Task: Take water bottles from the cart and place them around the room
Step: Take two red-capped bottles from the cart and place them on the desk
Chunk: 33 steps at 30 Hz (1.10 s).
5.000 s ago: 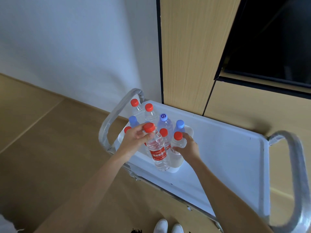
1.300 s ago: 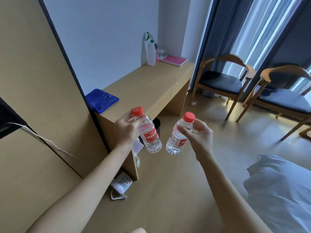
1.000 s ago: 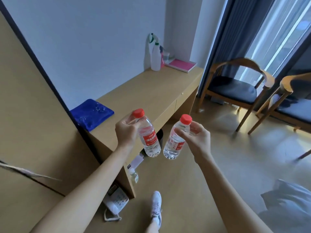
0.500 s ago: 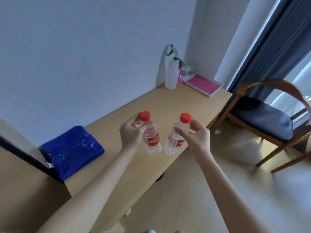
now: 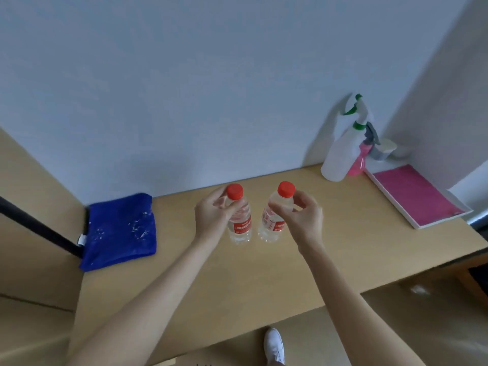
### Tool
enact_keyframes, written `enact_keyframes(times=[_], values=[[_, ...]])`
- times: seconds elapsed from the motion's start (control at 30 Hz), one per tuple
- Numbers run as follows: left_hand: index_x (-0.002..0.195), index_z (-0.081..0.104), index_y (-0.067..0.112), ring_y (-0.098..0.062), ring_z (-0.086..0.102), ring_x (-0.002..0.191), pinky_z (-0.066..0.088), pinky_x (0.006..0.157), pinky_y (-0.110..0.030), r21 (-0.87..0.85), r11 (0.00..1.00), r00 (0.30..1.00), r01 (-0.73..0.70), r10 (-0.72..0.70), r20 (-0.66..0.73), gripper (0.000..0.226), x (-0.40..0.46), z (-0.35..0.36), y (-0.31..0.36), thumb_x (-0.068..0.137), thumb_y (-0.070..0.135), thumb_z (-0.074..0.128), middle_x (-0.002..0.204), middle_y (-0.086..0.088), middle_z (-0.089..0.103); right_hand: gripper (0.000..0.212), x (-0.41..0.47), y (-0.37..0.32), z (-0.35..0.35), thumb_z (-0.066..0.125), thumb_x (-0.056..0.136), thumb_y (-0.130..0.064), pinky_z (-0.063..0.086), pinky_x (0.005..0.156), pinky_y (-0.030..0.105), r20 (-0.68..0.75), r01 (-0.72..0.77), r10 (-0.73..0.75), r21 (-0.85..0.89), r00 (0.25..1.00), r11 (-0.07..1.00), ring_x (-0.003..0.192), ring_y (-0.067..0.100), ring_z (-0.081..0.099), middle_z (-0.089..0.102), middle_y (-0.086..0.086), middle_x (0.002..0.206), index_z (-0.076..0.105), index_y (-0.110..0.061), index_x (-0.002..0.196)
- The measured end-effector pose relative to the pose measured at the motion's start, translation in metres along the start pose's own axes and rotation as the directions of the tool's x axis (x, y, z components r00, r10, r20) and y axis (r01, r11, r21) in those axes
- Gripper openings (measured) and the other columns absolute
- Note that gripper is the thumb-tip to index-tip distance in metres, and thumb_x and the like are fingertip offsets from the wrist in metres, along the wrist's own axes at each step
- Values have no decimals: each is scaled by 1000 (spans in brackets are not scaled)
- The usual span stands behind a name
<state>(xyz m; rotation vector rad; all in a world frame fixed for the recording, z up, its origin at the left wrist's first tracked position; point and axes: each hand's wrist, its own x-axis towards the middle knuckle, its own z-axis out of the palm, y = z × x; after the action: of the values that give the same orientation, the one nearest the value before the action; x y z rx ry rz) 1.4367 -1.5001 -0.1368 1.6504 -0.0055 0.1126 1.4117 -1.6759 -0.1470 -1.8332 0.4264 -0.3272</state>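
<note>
Two clear water bottles with red caps and red labels stand side by side over the middle of the wooden desk (image 5: 343, 247). My left hand (image 5: 211, 217) grips the left bottle (image 5: 239, 223) just under its cap. My right hand (image 5: 303, 220) pinches the neck of the right bottle (image 5: 274, 220). Both bottles are upright, with their bases at or just above the desk top; whether they touch it I cannot tell. The cart is out of view.
A folded blue cloth (image 5: 120, 231) lies on the desk at the left. A white spray bottle (image 5: 340, 157) and a pink spray bottle (image 5: 357, 162) stand at the back right by the wall. A white tray with a pink pad (image 5: 414, 196) lies at the right end.
I have come up to the desk and now look down on it. Both hands have lowered the bottles from mid-air to the desk top, next to each other.
</note>
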Motion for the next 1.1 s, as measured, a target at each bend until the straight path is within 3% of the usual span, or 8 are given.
enact_keyframes(times=[0.2, 0.47, 0.53, 0.63, 0.83, 0.97, 1.1], values=[[100, 67, 33, -3, 65, 97, 50, 87, -21, 3, 999, 996, 31, -31, -89, 36, 18, 27, -1, 73, 11, 78, 97, 16, 71, 46, 53, 3, -1, 83, 63, -26, 50, 83, 27, 151, 18, -18, 0, 988, 1000, 96, 6, 59, 64, -6, 103, 65, -24, 105], [109, 66, 21, -2, 64, 95, 46, 82, -12, 11, 996, 990, 85, -83, -116, 41, 40, 38, -18, 73, 3, 75, 102, 7, 70, 38, 85, 8, 17, 82, 65, -24, 48, 79, 24, 248, 38, -36, -6, 968, 999, 88, -5, 57, 65, -8, 99, 61, -28, 96], [110, 66, 18, -4, 63, 98, 45, 85, -14, 32, 995, 991, 93, -89, -102, 42, 44, 38, -24, 73, 2, 75, 105, 4, 69, 38, 88, 11, 20, 83, 64, -24, 48, 78, 25, 245, 45, -38, -22, 969, 999, 87, -4, 56, 65, -7, 98, 61, -27, 95], [103, 65, 29, 1, 62, 95, 43, 85, -13, 43, 996, 994, 84, -80, -79, 43, 50, 38, -29, 73, 0, 75, 101, 12, 69, 39, 92, 14, 23, 83, 63, -23, 48, 76, 25, 244, 72, -58, -47, 968, 996, 85, -3, 56, 63, -6, 95, 60, -26, 94], [100, 64, 34, -2, 62, 97, 47, 89, -18, 101, 993, 990, 62, -75, 123, 41, 62, 32, -26, 76, 2, 73, 97, 19, 69, 42, 96, 15, 27, 82, 63, -28, 45, 72, 24, 311, 158, -114, -121, 944, 980, 85, 6, 54, 53, -6, 96, 55, -22, 94], [108, 62, 22, 2, 61, 94, 47, 86, -14, 104, 990, 982, 91, -107, 154, 38, 63, 23, -31, 77, 0, 71, 102, 8, 67, 52, 95, 17, 29, 81, 63, -37, 43, 75, 23, 419, 229, -127, -203, 899, 952, 91, 9, 48, 47, -7, 100, 51, -19, 101], [117, 60, 8, 3, 60, 94, 47, 86, -16, 134, 979, 963, 156, -181, 199, 38, 58, 16, -40, 81, 4, 69, 108, -1, 66, 58, 96, 25, 26, 83, 63, -32, 45, 86, 29, 475, 181, -75, -180, 877, 967, 100, 13, 49, 47, -4, 107, 51, -19, 110]])
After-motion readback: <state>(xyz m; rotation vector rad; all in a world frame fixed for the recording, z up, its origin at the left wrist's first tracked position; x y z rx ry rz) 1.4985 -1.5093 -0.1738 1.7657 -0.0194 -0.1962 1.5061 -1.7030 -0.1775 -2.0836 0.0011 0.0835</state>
